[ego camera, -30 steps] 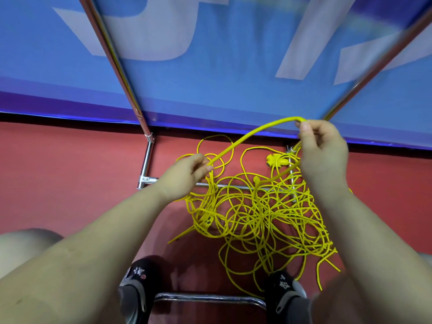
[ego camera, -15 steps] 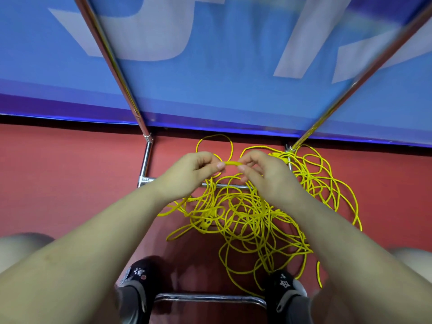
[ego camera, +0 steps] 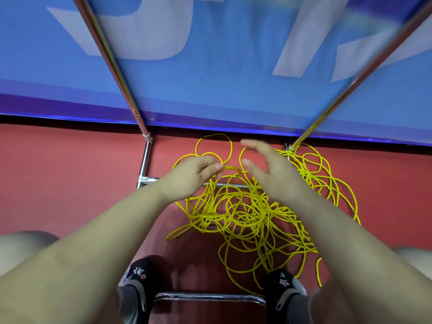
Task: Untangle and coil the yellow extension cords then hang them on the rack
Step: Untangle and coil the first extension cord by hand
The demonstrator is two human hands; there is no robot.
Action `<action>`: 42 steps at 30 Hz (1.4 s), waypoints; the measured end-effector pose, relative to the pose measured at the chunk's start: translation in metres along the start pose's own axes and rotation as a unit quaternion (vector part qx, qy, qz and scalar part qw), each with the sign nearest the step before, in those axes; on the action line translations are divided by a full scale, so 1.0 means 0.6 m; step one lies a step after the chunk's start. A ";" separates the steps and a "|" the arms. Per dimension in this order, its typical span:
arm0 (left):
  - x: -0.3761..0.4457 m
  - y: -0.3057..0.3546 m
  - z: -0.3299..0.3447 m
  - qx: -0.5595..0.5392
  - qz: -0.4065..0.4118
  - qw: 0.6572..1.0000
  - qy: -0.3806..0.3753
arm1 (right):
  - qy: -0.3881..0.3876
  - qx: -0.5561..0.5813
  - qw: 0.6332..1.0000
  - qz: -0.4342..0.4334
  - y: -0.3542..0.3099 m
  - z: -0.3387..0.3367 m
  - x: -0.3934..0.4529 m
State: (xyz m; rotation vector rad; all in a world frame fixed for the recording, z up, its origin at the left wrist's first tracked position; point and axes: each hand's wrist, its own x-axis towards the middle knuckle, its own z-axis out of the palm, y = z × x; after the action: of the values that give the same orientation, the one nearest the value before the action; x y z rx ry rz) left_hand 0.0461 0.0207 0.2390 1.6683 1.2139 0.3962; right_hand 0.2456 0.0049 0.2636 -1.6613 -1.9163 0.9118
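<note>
A blue banner (ego camera: 210, 66) with pale lettering fills the top of the view, running down to a red floor (ego camera: 58, 178). Two chrome poles of the rack (ego camera: 112, 64) slant in from the upper corners to a low crossbar on the floor, and another chrome bar sits between the person's black shoes (ego camera: 138, 274) at the bottom edge. Spread across the floor inside that frame is the tangle of yellow extension cords (ego camera: 245, 213), loops piled over each other and draped across the crossbar, spilling to the right past the right pole's foot. The left hand (ego camera: 191, 176) is over the heap's upper left, fingers curled, thumb and fingertips pinching a strand of cord. The right hand (ego camera: 271, 169) is just beside it, blurred, fingers spread and thumb apart, holding nothing.
</note>
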 end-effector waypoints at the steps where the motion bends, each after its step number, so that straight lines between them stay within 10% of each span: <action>1: 0.002 0.005 0.003 -0.003 0.004 1.000 0.001 | -0.050 0.010 0.999 0.006 -0.001 0.008 -0.003; 8: -0.001 0.017 0.005 -0.052 -0.001 0.999 -0.001 | -0.053 0.053 0.997 0.005 -0.001 0.016 -0.002; 17: -0.010 -0.017 -0.010 0.069 -0.020 0.997 0.043 | 0.178 0.121 0.976 0.036 0.002 -0.026 0.015; 27: 0.000 0.023 0.007 0.066 0.063 0.993 0.078 | -0.052 0.054 0.997 -0.004 0.000 0.024 -0.005; 37: -0.004 -0.038 -0.011 0.075 -0.063 0.995 0.024 | 0.234 0.088 0.967 0.046 0.007 -0.041 0.015; 42: -0.003 -0.009 -0.007 0.048 -0.017 0.999 0.020 | 0.185 0.050 0.980 0.052 0.013 -0.022 0.014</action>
State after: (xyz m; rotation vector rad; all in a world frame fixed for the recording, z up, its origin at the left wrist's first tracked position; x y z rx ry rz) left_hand 0.0394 0.0211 0.2368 1.7260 1.3069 0.3555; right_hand 0.2586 0.0158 0.2661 -1.7413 -1.5252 0.6659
